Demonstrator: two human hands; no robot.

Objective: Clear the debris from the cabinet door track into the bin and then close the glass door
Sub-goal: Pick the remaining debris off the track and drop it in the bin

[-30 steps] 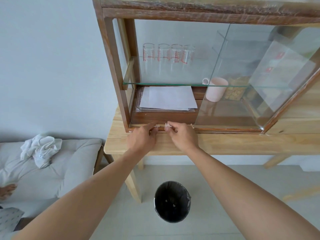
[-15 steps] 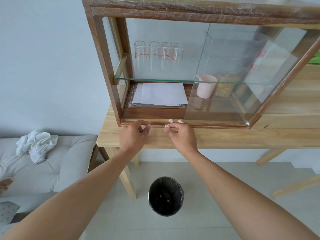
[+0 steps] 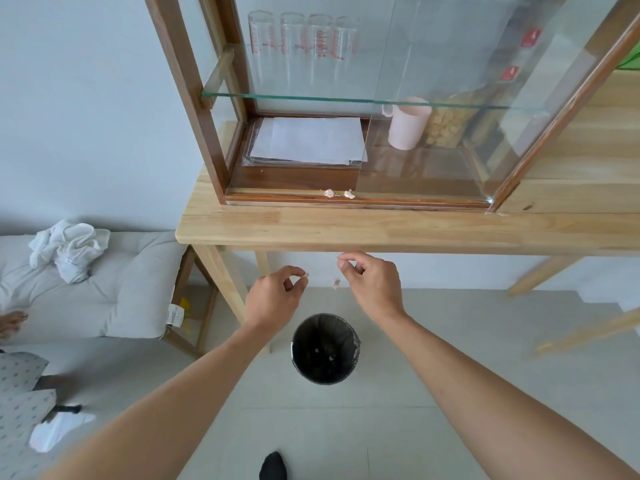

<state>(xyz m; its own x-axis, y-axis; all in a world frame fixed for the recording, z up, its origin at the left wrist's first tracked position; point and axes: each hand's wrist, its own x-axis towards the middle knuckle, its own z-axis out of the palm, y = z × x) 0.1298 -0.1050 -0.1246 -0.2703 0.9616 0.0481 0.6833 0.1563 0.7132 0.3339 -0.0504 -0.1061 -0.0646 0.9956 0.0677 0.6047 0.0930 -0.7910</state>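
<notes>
Two small pale bits of debris (image 3: 329, 192) (image 3: 349, 194) lie in the cabinet's bottom door track (image 3: 277, 199), just left of the glass door (image 3: 433, 161), which is slid to the right and leaves the left half uncovered. Both hands hang below the table edge, above the black bin (image 3: 325, 348) on the floor. My left hand (image 3: 273, 299) pinches a tiny pale bit at its fingertips. The fingers of my right hand (image 3: 374, 285) are slightly apart, and a loose bit of debris (image 3: 336, 284) is in the air just below them. Several bits lie inside the bin.
The cabinet stands on a light wooden table (image 3: 381, 230). Inside are papers (image 3: 311, 140), a pink cup (image 3: 405, 124) and several glass beakers (image 3: 301, 39). A cushioned bench (image 3: 104, 289) with a crumpled white cloth (image 3: 69, 247) sits to the left.
Both hands have come down from the door track to below the table edge, over the bin. A bit of debris has left my right hand's fingers and is falling.
</notes>
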